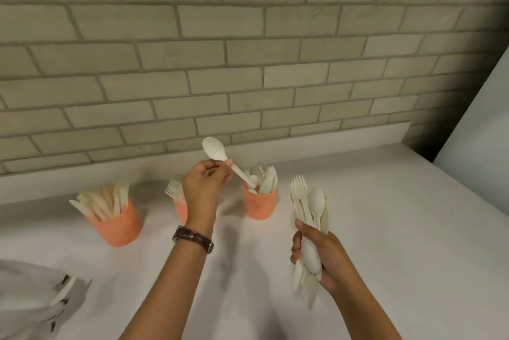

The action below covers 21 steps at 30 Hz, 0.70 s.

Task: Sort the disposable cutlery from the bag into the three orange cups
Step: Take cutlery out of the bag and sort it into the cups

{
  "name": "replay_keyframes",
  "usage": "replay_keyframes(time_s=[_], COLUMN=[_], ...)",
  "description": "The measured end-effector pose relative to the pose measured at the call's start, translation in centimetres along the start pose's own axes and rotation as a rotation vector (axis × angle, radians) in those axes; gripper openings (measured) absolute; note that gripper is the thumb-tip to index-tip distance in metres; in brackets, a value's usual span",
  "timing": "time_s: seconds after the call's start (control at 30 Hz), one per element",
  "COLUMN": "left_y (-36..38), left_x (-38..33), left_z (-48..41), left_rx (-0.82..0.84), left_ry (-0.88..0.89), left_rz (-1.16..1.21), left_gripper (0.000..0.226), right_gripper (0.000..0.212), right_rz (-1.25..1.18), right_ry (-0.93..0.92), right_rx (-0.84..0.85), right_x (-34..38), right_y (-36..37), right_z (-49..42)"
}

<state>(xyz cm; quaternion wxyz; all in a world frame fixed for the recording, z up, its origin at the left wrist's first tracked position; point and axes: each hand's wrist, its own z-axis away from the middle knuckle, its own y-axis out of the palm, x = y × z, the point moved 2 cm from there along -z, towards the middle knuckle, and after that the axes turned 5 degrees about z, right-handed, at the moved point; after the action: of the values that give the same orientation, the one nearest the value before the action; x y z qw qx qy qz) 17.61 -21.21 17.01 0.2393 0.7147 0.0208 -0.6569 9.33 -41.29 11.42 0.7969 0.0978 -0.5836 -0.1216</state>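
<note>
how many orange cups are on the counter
3. The left cup holds knives; the middle cup, holding forks, is partly hidden behind the left hand; the right cup holds spoons. No others are visible.

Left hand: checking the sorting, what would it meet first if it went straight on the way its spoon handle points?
Probably the spoons standing in the rightmost orange cup: the left hand pinches a spoon whose handle tip slants down at that cup's mouth. Depth is unclear.
</note>
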Motion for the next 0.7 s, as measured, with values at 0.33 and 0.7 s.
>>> replay_keyframes(time_s=[0.33, 0.7], left_y=[4.6, 5.7], left_x=[11.2, 5.1], left_z=[-4.3, 3.5], left_rx=[0.070, 0.243], left_ry=[0.077, 0.352], left_rz=[-0.736, -0.630], left_gripper=[0.010, 0.033], right_gripper=[0.020, 0.025], right_rz=[0.053, 0.081], right_ry=[0.016, 0.075], right_rx=[-0.018, 0.219], right_x=[2.5, 4.3], right_y=[-1.5, -2.0], right_z=[-4.0, -5.9])
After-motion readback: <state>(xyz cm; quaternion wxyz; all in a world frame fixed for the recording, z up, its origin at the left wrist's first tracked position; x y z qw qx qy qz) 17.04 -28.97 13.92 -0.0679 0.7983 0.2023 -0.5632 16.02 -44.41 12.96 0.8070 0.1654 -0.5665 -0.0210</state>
